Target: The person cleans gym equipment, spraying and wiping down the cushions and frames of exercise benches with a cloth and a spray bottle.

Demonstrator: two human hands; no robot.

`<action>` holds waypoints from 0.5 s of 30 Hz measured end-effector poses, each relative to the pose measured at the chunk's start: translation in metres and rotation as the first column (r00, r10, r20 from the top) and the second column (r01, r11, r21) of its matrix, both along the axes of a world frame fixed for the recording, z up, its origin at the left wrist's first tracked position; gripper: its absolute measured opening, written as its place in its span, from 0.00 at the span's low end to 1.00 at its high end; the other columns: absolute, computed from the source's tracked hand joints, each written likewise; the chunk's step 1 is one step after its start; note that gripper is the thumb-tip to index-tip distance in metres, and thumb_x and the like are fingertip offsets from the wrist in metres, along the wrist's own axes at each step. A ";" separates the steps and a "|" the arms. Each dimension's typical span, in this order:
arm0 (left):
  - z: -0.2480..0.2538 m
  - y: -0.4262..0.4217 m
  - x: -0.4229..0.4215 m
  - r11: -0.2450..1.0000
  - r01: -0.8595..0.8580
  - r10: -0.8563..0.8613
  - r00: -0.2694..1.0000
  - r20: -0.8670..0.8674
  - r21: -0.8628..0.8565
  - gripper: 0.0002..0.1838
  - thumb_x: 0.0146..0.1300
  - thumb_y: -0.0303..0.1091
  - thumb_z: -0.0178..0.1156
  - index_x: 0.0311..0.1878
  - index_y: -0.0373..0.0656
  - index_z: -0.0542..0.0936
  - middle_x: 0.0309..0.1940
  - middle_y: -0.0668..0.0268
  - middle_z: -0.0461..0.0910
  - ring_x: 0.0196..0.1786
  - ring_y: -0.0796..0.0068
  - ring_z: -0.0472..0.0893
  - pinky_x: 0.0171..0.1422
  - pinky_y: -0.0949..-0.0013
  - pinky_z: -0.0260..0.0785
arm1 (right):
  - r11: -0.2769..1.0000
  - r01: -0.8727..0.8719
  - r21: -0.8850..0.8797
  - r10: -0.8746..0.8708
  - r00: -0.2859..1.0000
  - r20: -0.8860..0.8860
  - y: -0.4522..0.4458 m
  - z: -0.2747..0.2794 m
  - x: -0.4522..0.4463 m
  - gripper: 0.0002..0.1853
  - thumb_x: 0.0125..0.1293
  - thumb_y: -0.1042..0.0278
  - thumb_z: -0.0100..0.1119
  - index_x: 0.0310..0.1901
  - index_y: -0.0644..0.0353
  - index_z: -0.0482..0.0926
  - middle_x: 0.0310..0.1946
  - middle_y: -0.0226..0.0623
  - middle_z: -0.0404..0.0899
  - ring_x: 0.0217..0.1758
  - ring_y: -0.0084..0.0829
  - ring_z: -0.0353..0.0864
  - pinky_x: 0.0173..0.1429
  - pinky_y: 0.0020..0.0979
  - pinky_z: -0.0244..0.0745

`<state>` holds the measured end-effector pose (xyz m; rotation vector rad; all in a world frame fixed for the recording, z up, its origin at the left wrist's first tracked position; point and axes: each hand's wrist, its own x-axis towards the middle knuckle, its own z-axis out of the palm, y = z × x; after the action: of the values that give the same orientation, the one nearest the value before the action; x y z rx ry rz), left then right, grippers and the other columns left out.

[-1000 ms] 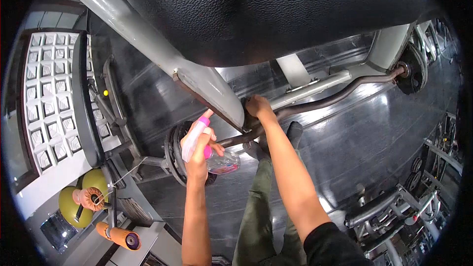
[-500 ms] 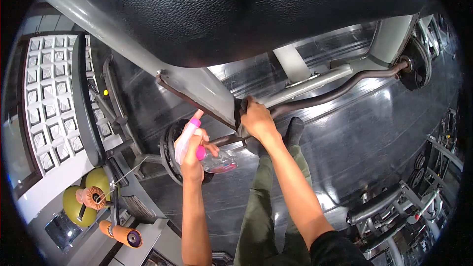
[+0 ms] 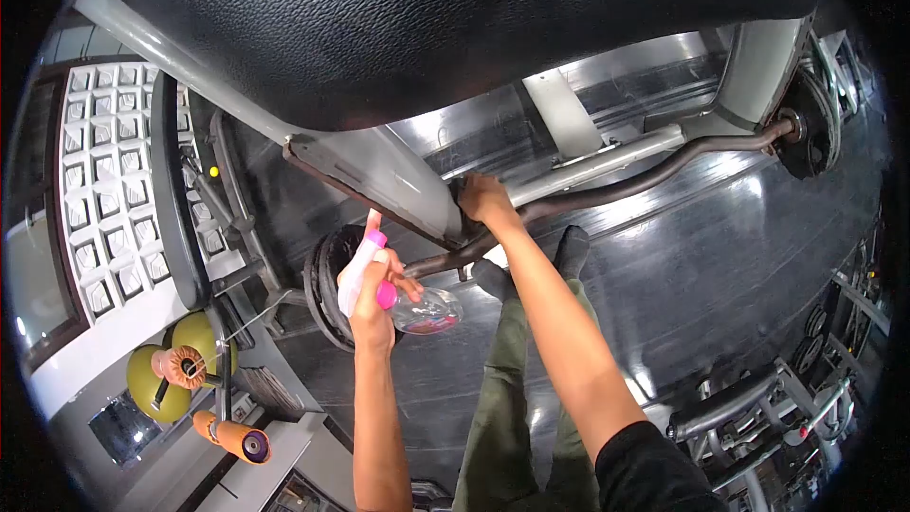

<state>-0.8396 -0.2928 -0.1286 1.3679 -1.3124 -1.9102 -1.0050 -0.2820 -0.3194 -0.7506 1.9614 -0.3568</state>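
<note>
My left hand [image 3: 374, 299] is wrapped round a clear spray bottle [image 3: 428, 311] with a pink and white nozzle, just right of some black weight plates [image 3: 327, 286]. My right hand [image 3: 485, 201] is closed at the lower end of a grey metal frame [image 3: 384, 175]; a dark cloth-like thing shows at its fingers, too hidden to make out. Just below that hand runs a bent brown bar [image 3: 616, 192] with plates at both ends. A black padded seat [image 3: 455, 28] covers the top of the view.
Orange foam rollers [image 3: 232, 436] and green balls [image 3: 159, 384] are at the lower left, near a white cabinet [image 3: 270, 460]. A narrow black bench [image 3: 178, 199] stands at the left. More gym machines [image 3: 739, 408] are at the lower right. My feet are on the dark floor [image 3: 664, 294].
My right hand moved down and left along the frame, then slightly up. The left hand shifted slightly left with the bottle. The view has also shifted a little.
</note>
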 end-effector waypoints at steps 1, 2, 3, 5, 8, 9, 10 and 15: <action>-0.001 0.001 0.000 1.000 -0.004 0.004 1.000 -0.003 0.002 0.18 0.71 0.41 0.51 0.51 0.35 0.75 0.31 0.69 0.71 0.23 0.71 0.75 0.39 0.62 0.73 | 0.991 0.093 -0.092 -0.094 0.996 -0.007 0.007 0.022 -0.002 0.17 0.60 0.65 0.57 0.47 0.67 0.82 0.45 0.61 0.82 0.52 0.53 0.83 0.57 0.46 0.77; -0.002 0.001 0.000 1.000 -0.014 0.014 1.000 -0.007 -0.008 0.17 0.71 0.42 0.51 0.48 0.36 0.75 0.31 0.69 0.71 0.23 0.71 0.75 0.38 0.62 0.73 | 0.992 0.088 -0.090 -0.089 0.996 -0.010 0.011 0.045 -0.007 0.17 0.60 0.65 0.57 0.47 0.67 0.82 0.45 0.61 0.82 0.52 0.53 0.83 0.57 0.46 0.77; -0.003 0.002 -0.001 1.000 -0.025 0.025 1.000 -0.011 -0.019 0.16 0.71 0.42 0.51 0.45 0.37 0.75 0.31 0.68 0.71 0.22 0.71 0.75 0.38 0.62 0.73 | 0.989 0.091 -0.113 -0.081 0.993 0.084 0.015 0.067 -0.012 0.19 0.63 0.62 0.57 0.51 0.66 0.79 0.46 0.63 0.81 0.52 0.57 0.81 0.56 0.48 0.76; -0.001 0.003 -0.002 0.999 -0.044 0.044 0.999 -0.002 -0.011 0.16 0.71 0.43 0.52 0.44 0.37 0.74 0.31 0.68 0.71 0.22 0.71 0.75 0.38 0.61 0.73 | 0.907 0.244 -0.344 -0.210 0.969 0.133 0.031 0.084 0.005 0.22 0.66 0.58 0.58 0.57 0.63 0.74 0.40 0.65 0.81 0.48 0.61 0.80 0.52 0.52 0.74; 0.001 0.004 -0.005 0.999 -0.043 0.043 0.999 0.001 -0.010 0.16 0.70 0.43 0.52 0.46 0.37 0.75 0.32 0.68 0.71 0.22 0.71 0.75 0.39 0.61 0.74 | 0.880 0.307 -0.364 -0.213 0.938 0.275 0.048 0.126 0.013 0.21 0.67 0.60 0.57 0.56 0.64 0.71 0.40 0.65 0.81 0.47 0.60 0.82 0.49 0.51 0.76; 0.004 0.004 -0.007 0.999 -0.053 0.053 0.998 0.031 -0.002 0.18 0.70 0.43 0.53 0.51 0.36 0.75 0.32 0.69 0.71 0.22 0.72 0.74 0.38 0.62 0.74 | 0.890 0.307 -0.337 -0.205 0.930 0.306 0.055 0.133 0.017 0.20 0.68 0.60 0.56 0.56 0.62 0.72 0.40 0.65 0.81 0.47 0.60 0.82 0.47 0.51 0.76; 0.007 0.004 -0.009 0.998 -0.064 0.064 0.996 0.061 0.003 0.21 0.70 0.43 0.53 0.57 0.35 0.75 0.32 0.69 0.71 0.22 0.73 0.74 0.38 0.63 0.74 | 0.917 0.276 -0.290 -0.149 0.907 0.393 0.064 0.135 0.019 0.18 0.69 0.58 0.55 0.56 0.55 0.72 0.39 0.63 0.82 0.46 0.61 0.82 0.47 0.49 0.76; 0.021 0.006 -0.018 0.998 -0.052 0.055 0.996 0.076 -0.045 0.32 0.69 0.40 0.53 0.73 0.35 0.64 0.31 0.70 0.70 0.22 0.76 0.75 0.35 0.69 0.73 | 0.851 0.445 -0.278 -0.283 0.835 0.471 0.110 0.126 0.030 0.22 0.68 0.53 0.58 0.60 0.48 0.70 0.32 0.57 0.82 0.40 0.53 0.85 0.44 0.43 0.76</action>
<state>-0.8580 -0.2871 -0.1072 1.4539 -1.3320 -1.7997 -0.9754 -0.1723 -0.1939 -0.4640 1.6309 -1.0732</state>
